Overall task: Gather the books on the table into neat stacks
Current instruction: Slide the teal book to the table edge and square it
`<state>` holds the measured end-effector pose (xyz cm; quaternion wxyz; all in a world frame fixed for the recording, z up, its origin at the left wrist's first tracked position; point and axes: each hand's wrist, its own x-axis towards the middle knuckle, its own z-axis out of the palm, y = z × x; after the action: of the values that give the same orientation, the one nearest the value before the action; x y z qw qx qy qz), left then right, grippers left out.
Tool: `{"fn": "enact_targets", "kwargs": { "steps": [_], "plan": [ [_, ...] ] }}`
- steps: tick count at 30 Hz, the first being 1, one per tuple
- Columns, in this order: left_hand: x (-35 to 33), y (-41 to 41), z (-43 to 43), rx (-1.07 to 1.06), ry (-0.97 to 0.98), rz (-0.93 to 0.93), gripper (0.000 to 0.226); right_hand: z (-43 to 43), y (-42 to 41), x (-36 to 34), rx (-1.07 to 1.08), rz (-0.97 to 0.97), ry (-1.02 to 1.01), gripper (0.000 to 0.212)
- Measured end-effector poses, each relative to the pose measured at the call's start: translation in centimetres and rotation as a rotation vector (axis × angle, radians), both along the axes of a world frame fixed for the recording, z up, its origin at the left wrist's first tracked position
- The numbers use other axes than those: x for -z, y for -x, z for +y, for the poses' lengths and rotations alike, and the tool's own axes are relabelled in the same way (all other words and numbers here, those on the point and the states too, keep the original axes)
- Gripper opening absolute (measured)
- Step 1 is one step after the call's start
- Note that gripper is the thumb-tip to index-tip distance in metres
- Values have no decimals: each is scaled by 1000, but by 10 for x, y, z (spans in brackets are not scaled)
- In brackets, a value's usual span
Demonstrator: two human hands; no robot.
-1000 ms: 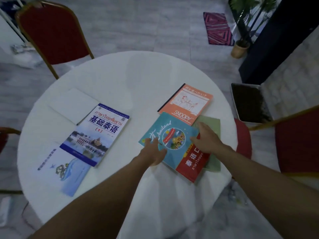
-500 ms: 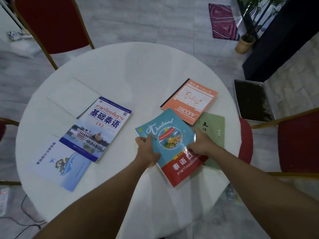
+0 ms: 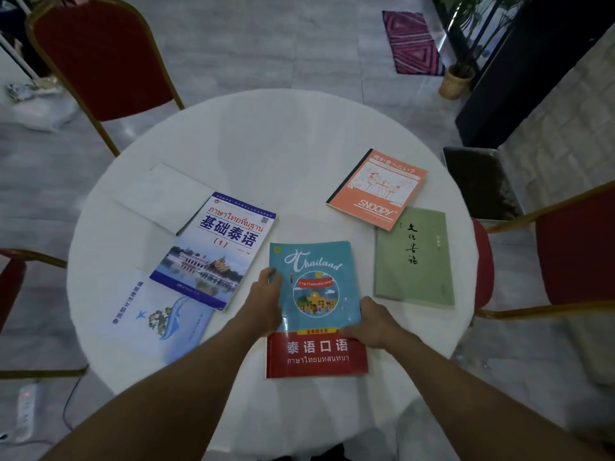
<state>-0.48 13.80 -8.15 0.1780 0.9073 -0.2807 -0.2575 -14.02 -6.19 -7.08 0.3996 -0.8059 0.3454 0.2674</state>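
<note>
Round white worktop (image 3: pixel 283 134), dim room, both hands' grip, left hand (image 3: pixel 266 304) and right hand (image 3: pixel 376 322), clamped on the Thailand book (image 3: pixel 316 307) at lower centre, first-stack step probably, next likely onto the green book (image 3: pixel 414 257) right of it.

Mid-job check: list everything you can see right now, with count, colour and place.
Thailand book: 1, teal and red, near table edge, held at both sides.
Thai textbook: 1, white and blue, left of centre, overlapping two others.
White book: 1, far left, partly under the textbook.
Pale blue booklet: 1, near left.
Snoopy notebook: 1, orange, far right, corner over the green book.
Green book: 1, right.
Table: 1, round, white.
Chairs: 3, red with gold frames, around the table.
Potted plant: 1, far right floor.
Rug: 1, pink-patterned.
Left hand: 1.
Right hand: 1.
</note>
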Motion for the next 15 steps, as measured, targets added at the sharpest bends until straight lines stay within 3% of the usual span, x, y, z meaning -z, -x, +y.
{"fn": "enact_targets", "kwargs": {
  "steps": [5,11,15],
  "plan": [
    [9,5,29,84,-68,37,80,33,17,8,7,-6,67,62],
    [8,17,42,205,-165,59,103,56,27,12,-17,-11,49,118],
    [9,21,45,272,-237,4,102,61,32,12,-60,63,65,126]
  ]
}}
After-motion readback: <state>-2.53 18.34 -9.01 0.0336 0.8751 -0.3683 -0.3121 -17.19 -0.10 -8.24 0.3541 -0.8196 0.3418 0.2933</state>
